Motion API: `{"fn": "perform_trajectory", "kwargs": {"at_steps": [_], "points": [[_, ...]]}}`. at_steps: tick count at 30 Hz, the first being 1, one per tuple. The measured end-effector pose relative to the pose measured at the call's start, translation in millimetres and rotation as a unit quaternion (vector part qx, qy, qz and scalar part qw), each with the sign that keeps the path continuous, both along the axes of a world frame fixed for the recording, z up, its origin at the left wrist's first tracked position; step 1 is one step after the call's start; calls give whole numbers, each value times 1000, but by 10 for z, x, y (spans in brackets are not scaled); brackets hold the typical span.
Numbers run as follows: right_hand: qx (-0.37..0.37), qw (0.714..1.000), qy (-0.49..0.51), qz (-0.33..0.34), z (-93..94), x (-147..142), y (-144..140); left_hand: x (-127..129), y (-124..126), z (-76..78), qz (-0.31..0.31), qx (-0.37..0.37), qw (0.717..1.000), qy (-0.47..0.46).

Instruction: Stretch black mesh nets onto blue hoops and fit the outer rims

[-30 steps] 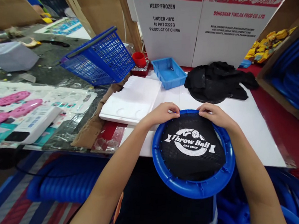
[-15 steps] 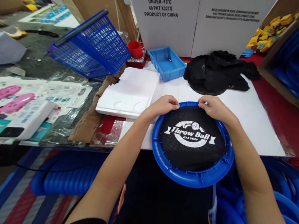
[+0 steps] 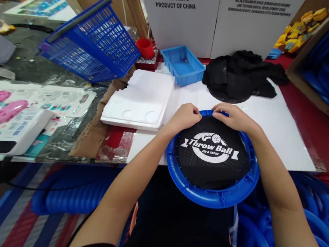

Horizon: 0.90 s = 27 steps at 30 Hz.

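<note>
A blue plastic ring (image 3: 208,200) lies at the near edge of the white work surface, partly overhanging it toward my body. Inside it is a round black mesh (image 3: 203,170) printed with "Throw Ball" in white. My left hand (image 3: 186,118) pinches the mesh edge at the far left of the ring. Close beside it, my right hand (image 3: 229,116) has its fingers closed on the mesh edge at the far rim. The fingertips of both hands hide that bit of edge. Along the near side, the mesh edge lies inside the ring.
Behind the ring are a light-blue tray (image 3: 183,78) and a heap of black mesh pieces (image 3: 235,78). White foam (image 3: 140,98) lies to the left, with a tilted blue basket (image 3: 93,43) beyond it. Blue rings (image 3: 261,234) are piled below right.
Both hands have shifted a little along the far rim, the left one to the right and the right one slightly to the left. The view has tilted slightly.
</note>
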State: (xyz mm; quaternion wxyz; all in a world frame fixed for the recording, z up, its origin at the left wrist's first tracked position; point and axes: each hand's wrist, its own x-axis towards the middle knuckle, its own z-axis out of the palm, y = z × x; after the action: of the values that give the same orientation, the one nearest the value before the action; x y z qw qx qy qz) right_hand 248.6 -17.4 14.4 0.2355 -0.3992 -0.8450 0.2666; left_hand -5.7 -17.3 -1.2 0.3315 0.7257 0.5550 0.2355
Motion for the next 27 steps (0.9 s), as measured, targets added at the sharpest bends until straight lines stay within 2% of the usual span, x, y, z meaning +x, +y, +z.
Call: {"fn": "perform_trajectory", "kwargs": {"at_steps": [3, 7, 11, 14, 17, 20, 27], "points": [[18, 1000, -6, 15, -33, -62, -15, -56, -29, 22, -41, 40, 998, 7], [25, 1000, -3, 11, -83, -86, -17, -65, -65, 72, -114, 97, 988, -30], [15, 1000, -7, 6, -87, -111, -6, 25, -63, 75, -112, 130, 984, -50], [7, 1000, -8, -9, -82, -137, 8, 53, -10, 32, -86, 102, 989, -65], [9, 1000, -18, -13, -85, -156, 30, 34, 68, -24, -50, 41, 995, -76], [9, 1000, -16, -14, -101, -159, 66, 20, 122, -59, -53, -14, 995, -82], [-27, 999, 16, -25, -165, -135, 163, 15, 164, -63, -55, 9, 998, -19]]}}
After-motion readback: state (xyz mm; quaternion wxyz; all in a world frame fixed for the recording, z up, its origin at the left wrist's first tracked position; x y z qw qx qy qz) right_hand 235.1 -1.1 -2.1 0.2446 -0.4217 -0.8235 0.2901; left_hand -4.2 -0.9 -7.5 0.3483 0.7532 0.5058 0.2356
